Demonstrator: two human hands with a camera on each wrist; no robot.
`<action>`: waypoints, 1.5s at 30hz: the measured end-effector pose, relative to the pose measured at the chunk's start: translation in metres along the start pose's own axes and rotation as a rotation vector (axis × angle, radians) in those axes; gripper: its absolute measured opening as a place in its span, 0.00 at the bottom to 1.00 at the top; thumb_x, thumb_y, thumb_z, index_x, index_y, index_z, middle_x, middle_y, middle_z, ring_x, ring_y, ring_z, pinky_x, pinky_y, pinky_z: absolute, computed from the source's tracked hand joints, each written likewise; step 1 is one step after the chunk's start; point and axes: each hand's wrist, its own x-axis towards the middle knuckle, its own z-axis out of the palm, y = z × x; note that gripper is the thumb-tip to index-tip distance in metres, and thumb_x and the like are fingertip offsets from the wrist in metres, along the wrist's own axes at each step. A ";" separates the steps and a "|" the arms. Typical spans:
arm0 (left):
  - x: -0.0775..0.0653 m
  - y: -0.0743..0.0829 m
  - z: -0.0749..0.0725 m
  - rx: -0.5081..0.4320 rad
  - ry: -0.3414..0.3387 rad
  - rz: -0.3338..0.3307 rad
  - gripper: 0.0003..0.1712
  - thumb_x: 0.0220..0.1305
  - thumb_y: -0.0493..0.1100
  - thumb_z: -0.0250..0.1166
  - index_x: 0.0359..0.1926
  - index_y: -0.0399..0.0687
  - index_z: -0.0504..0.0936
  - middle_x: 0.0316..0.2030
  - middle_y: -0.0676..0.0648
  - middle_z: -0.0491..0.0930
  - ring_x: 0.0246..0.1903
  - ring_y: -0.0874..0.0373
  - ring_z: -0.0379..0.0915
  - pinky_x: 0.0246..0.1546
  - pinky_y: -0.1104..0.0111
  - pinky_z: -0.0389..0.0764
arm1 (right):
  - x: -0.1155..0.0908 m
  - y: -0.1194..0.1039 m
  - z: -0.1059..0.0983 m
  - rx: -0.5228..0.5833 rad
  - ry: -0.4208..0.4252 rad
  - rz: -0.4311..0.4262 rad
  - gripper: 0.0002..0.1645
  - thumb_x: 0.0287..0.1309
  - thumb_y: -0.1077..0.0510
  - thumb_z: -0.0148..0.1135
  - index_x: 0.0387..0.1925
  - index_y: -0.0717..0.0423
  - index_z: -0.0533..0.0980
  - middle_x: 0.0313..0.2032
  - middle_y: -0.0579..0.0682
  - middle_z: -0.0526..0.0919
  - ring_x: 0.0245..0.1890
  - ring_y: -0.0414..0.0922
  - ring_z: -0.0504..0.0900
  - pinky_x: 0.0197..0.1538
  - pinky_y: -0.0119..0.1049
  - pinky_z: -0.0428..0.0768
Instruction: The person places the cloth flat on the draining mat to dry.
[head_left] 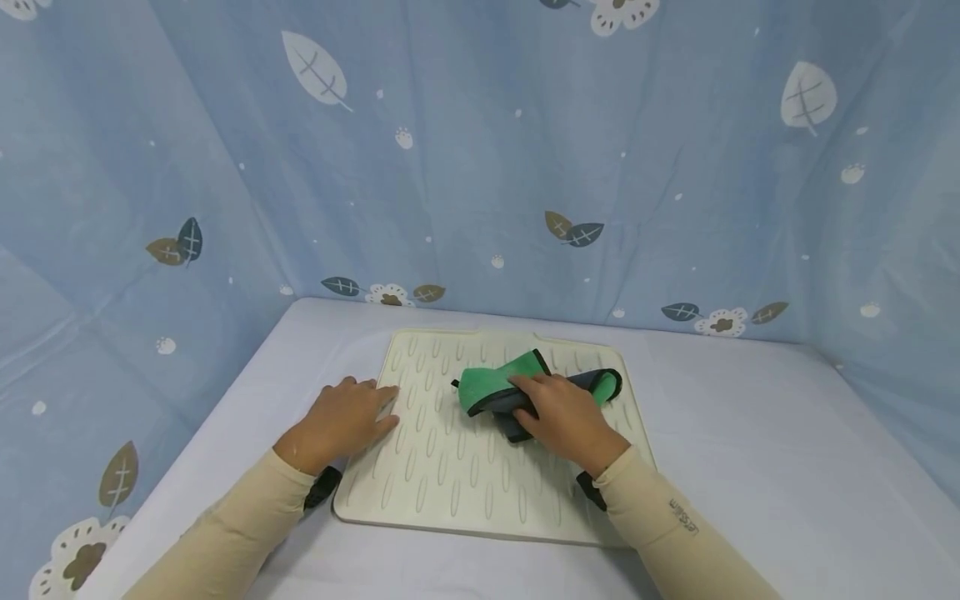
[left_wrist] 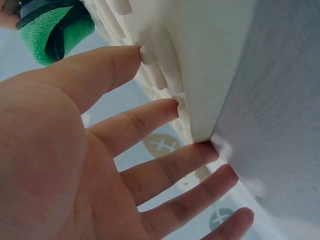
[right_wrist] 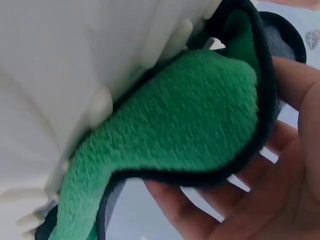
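A cream mat (head_left: 442,467) with raised oval ridges lies on the white-covered table. My right hand (head_left: 566,417) grips a bunched cleaning cloth (head_left: 495,385), green and fluffy on one side, grey on the other, with black edging. The cloth rests on the mat's upper right part, and in the right wrist view its green face (right_wrist: 185,115) curls against the ridges, thumb and fingers round its edge. At the mat's left edge, my left hand (head_left: 341,425) has its fingers spread. In the left wrist view its thumb and fingertips (left_wrist: 200,151) touch the mat's rim and ridges.
White cloth (head_left: 735,450) covers the table around the mat. Blue patterned curtains (head_left: 465,183) hang behind and at both sides. A black wrist strap (head_left: 324,487) shows under the left sleeve.
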 end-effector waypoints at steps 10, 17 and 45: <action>-0.001 0.002 -0.001 0.002 -0.011 -0.014 0.28 0.68 0.53 0.64 0.63 0.45 0.79 0.59 0.33 0.79 0.57 0.34 0.75 0.49 0.39 0.77 | -0.015 0.008 -0.005 0.021 -0.130 0.019 0.32 0.64 0.49 0.67 0.65 0.57 0.72 0.57 0.56 0.83 0.56 0.54 0.82 0.54 0.49 0.82; 0.000 0.005 -0.001 0.008 -0.014 -0.013 0.28 0.68 0.53 0.64 0.63 0.45 0.79 0.59 0.33 0.78 0.57 0.33 0.74 0.49 0.39 0.77 | -0.027 0.011 -0.004 0.070 -0.158 0.015 0.36 0.66 0.49 0.65 0.71 0.55 0.67 0.69 0.55 0.72 0.66 0.55 0.74 0.64 0.51 0.76; 0.004 0.080 -0.037 -0.003 0.290 0.331 0.20 0.64 0.54 0.69 0.55 0.53 0.83 0.51 0.50 0.84 0.46 0.51 0.83 0.43 0.52 0.81 | -0.027 0.018 -0.009 0.052 -0.003 -0.019 0.34 0.62 0.49 0.68 0.68 0.49 0.71 0.61 0.54 0.80 0.59 0.53 0.81 0.55 0.50 0.82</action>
